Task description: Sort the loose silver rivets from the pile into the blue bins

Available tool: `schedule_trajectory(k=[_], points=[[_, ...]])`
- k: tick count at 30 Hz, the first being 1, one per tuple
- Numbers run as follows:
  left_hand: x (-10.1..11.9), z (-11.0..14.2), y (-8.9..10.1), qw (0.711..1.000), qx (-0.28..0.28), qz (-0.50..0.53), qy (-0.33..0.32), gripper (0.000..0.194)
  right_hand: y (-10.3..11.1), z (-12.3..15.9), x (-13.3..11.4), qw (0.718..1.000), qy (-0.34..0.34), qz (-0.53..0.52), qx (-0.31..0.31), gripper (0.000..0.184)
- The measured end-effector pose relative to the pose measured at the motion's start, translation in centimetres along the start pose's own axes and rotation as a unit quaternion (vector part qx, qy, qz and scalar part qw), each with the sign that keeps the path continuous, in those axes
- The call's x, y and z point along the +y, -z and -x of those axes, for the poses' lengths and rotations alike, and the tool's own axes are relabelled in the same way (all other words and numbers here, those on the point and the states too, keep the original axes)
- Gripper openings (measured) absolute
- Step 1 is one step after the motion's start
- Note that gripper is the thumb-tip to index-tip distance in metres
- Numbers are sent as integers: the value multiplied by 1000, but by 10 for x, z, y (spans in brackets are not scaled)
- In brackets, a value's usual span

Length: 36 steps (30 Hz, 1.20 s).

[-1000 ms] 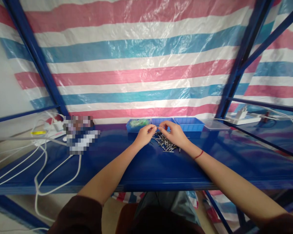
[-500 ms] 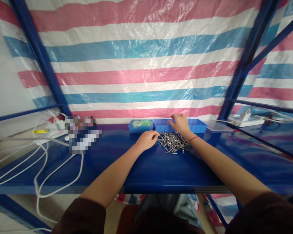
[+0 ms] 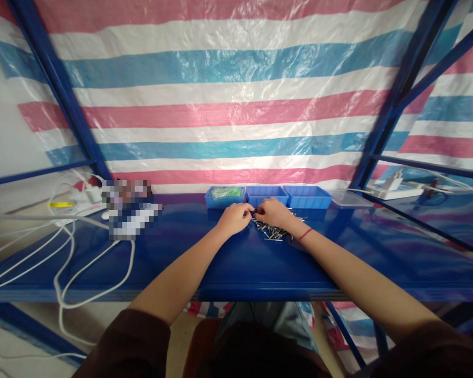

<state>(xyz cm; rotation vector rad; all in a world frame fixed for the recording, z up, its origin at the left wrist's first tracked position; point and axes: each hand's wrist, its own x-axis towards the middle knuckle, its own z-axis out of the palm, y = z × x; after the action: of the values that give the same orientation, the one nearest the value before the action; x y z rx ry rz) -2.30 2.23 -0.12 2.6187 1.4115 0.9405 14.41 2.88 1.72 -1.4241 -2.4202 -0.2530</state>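
A pile of small, shiny metal pins that look like blind rivets lies on the blue tabletop, partly covered by my right hand. At the pile's left edge is my left hand, its thumb and forefinger pinched together; what is between them is too small to make out. My right hand reaches over the back of the pile, fingers curled down close to the left fingertips. Whatever it pinches is hidden. Just behind the hands stand a middle blue bin and a right blue bin.
A left blue bin holds green-and-clear plastic bags. A clear plastic lid lies to the right. White cables loop over the table's left part. Blue frame posts rise at both sides before a striped sheet.
My right hand has come down from over the blue bins to the pile, beside my left fingertips. My left hand stays at the pile's left edge. The view has shifted slightly.
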Motion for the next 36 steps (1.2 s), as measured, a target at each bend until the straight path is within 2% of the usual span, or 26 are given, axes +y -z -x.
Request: schedule_trajectory(k=[3,8,11,14,17,21,23,25,29,36], points=[[1,0,-2,1000,-3,3,-4,27,-4,-2,-4,999,-41,-11,-24,18],[2,-1,-1,1000,8,6,-2,26,-6,2,-8,1000,-11,16,22,22],[0,-2,1,1000,21,16,0,27,-3,4,-7,995,-20,-79,55,20],[-1,-1,1,999,18,39,-4,25,3,4,-3,975,-12,-198,97,27],[1,0,1,997,15,68,-12,26,8,3,-2,938,-41,-319,129,20],[6,0,2,993,68,82,-41,24,15,8,-7,843,-135,-511,97,14],[9,0,4,990,102,87,-48,21,18,11,-11,798,-156,-577,80,14],[12,1,7,986,128,97,-48,20,19,13,-14,765,-170,-616,77,14],[16,1,9,978,168,115,-47,17,20,14,-16,728,-190,-655,71,14],[19,1,13,967,222,104,-70,11,26,15,-21,692,-214,-689,19,11]])
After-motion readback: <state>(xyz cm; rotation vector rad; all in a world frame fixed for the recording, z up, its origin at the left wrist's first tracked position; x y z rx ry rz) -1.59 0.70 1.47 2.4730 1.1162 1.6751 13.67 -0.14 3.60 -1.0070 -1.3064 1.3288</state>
